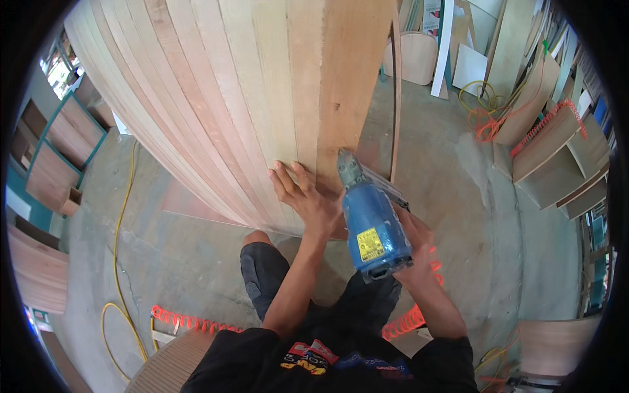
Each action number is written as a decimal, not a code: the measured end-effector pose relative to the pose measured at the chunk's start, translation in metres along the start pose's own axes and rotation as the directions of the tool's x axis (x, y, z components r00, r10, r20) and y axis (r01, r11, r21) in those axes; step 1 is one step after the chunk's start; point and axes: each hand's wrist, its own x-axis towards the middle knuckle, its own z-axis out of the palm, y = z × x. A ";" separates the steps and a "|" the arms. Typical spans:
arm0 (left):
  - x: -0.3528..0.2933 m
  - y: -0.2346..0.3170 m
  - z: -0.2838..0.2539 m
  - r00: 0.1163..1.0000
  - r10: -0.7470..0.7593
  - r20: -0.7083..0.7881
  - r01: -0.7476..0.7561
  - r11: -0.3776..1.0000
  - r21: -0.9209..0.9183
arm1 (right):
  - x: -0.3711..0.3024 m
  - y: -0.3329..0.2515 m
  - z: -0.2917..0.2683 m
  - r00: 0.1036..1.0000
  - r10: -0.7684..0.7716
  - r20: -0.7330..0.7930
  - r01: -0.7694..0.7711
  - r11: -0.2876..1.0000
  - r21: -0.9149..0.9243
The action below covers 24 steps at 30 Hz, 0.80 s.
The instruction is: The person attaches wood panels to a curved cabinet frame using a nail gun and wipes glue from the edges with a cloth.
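Observation:
A curved panel of narrow wooden strips (216,98), set edge to edge, rises in front of me. Along its right side runs a wider, browner board (347,78). My left hand (304,196) lies on the lower end of the strips with its fingers spread. In my right hand (413,242) is a blue pneumatic nail gun (373,223) with a yellow label on its top; my fingers wrap round its handle, mostly hidden beneath the body. The gun's grey nose (347,164) is at the lower part of the brown board; whether it touches the wood I cannot tell.
An orange coiled air hose (406,321) passes behind me on the right. A yellow hose (118,242) lies on the concrete floor (196,262) at left. Boards and open wooden boxes (550,157) stand at right. Green-edged wooden panels (75,137) stand at left.

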 end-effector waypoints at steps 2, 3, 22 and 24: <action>0.004 0.000 0.000 1.000 0.018 0.007 -0.017 1.000 -0.013 | -0.014 0.010 0.001 0.997 0.075 -0.007 -0.074 0.990 0.118; 0.006 0.000 -0.002 0.999 0.035 0.016 -0.035 0.999 -0.025 | -0.036 0.029 0.003 0.991 0.131 -0.007 -0.127 0.970 0.206; -0.026 0.022 0.016 -0.079 0.766 0.638 -0.738 0.386 -0.554 | -0.192 0.098 0.175 0.048 0.933 0.356 -0.435 -0.302 0.848; -0.061 -0.006 0.043 -0.149 0.548 0.823 -0.866 0.329 -0.376 | -0.202 0.103 0.209 -0.014 0.944 0.330 -0.435 -0.303 0.848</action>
